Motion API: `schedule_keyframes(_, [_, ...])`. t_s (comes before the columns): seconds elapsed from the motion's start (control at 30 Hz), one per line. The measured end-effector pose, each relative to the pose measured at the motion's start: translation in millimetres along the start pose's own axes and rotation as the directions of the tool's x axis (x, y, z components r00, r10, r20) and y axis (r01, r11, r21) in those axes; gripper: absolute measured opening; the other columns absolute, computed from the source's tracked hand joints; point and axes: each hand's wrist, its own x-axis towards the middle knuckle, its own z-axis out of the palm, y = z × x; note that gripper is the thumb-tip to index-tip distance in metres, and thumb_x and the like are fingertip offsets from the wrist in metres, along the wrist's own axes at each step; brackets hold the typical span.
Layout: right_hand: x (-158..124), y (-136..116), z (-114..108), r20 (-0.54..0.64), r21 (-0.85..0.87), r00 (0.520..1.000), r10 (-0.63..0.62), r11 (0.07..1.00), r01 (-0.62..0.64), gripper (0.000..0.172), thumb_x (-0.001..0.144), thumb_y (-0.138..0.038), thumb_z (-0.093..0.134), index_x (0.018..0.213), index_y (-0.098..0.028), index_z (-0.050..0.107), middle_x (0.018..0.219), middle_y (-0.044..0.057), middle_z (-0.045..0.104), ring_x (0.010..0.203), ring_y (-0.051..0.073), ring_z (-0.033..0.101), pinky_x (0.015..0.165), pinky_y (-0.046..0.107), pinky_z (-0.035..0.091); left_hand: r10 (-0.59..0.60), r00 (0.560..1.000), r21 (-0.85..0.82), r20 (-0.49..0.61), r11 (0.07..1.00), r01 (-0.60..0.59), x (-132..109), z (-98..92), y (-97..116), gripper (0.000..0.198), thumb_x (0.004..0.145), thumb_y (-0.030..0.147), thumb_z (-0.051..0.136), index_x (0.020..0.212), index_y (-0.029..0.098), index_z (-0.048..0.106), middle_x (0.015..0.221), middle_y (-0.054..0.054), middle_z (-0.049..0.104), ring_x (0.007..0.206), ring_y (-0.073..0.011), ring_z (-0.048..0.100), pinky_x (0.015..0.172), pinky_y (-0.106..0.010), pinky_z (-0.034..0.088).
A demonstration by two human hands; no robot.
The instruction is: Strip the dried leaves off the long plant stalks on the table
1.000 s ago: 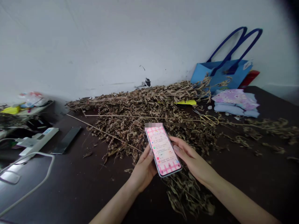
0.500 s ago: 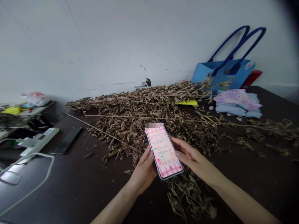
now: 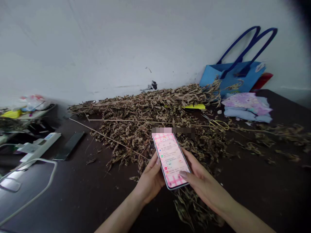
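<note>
A phone point(image 3: 171, 158) with a lit pink checked screen is held over the dark table, in front of a heap of dried leafy stems point(image 3: 136, 132). My left hand point(image 3: 152, 179) grips its left edge, thumb along the side. At the right edge my right hand point(image 3: 200, 178) holds it too, with the thumb over the lower part of the screen. Below the phone lies a small bunch of dried leaves point(image 3: 187, 207), partly hidden by my right hand. Gold-handled scissors point(image 3: 218, 124) rest at the right of the heap.
A blue bag point(image 3: 233, 76) leans by the wall at the back right, beside folded cloths point(image 3: 247, 108). To the left are a white power strip point(image 3: 41, 149) with a looping cable point(image 3: 51, 179) and a flat black object point(image 3: 70, 145). Long thin stems cross the table.
My right thumb has moved from the phone's right edge down and inward over the lower screen. The phone has shifted slightly down and to the right.
</note>
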Motion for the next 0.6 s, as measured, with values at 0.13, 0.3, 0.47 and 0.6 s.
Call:
schedule_keyframes(0.13, [0.0, 5.9, 0.2, -0.021, 0.027, 1.0, 0.005, 1.0, -0.004, 0.07, 0.076, -0.027, 0.066, 0.136, -0.032, 0.03, 0.142, 0.005, 0.038, 0.129, 0.025, 0.037, 0.107, 0.046, 0.03, 0.006, 1.0, -0.015, 0.007, 1.0, -0.006, -2.1, 3.3, 0.2, 0.039, 0.089, 0.019, 0.05, 0.128, 0.027, 0.049, 0.116, -0.006, 0.065, 0.103, -0.0223, 0.062, 0.086, -0.037, 0.048])
schedule_keyframes(0.3, [-0.3, 13.0, -4.6, -0.017, -0.014, 1.0, -0.006, 1.0, 0.005, 0.071, 0.076, -0.026, 0.066, 0.136, -0.033, 0.028, 0.141, 0.004, 0.039, 0.127, 0.023, 0.039, 0.107, 0.043, 0.03, -0.01, 1.0, -0.038, 0.025, 0.999, 0.011, -2.1, 2.0, -0.7, 0.036, 0.09, 0.019, 0.048, 0.124, 0.027, 0.053, 0.117, -0.005, 0.065, 0.101, -0.0212, 0.062, 0.084, -0.036, 0.049])
schedule_keyframes(0.47, [0.0, 18.2, -7.7, -0.024, -0.038, 1.0, 0.001, 0.999, -0.002, 0.07, 0.077, -0.026, 0.065, 0.136, -0.033, 0.027, 0.142, 0.004, 0.038, 0.128, 0.022, 0.038, 0.107, 0.042, 0.031, -0.005, 1.0, -0.056, 0.024, 0.998, 0.006, -0.6, 0.4, -1.8, 0.033, 0.09, 0.017, 0.048, 0.12, 0.026, 0.056, 0.115, -0.004, 0.065, 0.101, -0.0204, 0.062, 0.085, -0.036, 0.048])
schedule_keyframes(0.6, [1.3, 19.3, -7.6, -0.014, -0.034, 1.0, 0.004, 0.999, -0.005, 0.07, 0.077, -0.026, 0.064, 0.136, -0.033, 0.026, 0.141, 0.004, 0.038, 0.128, 0.021, 0.038, 0.107, 0.041, 0.032, -0.01, 0.999, -0.054, 0.033, 0.998, 0.011, -0.3, 0.2, -1.7, 0.033, 0.09, 0.017, 0.047, 0.121, 0.027, 0.056, 0.117, -0.005, 0.065, 0.102, -0.0213, 0.062, 0.086, -0.038, 0.047])
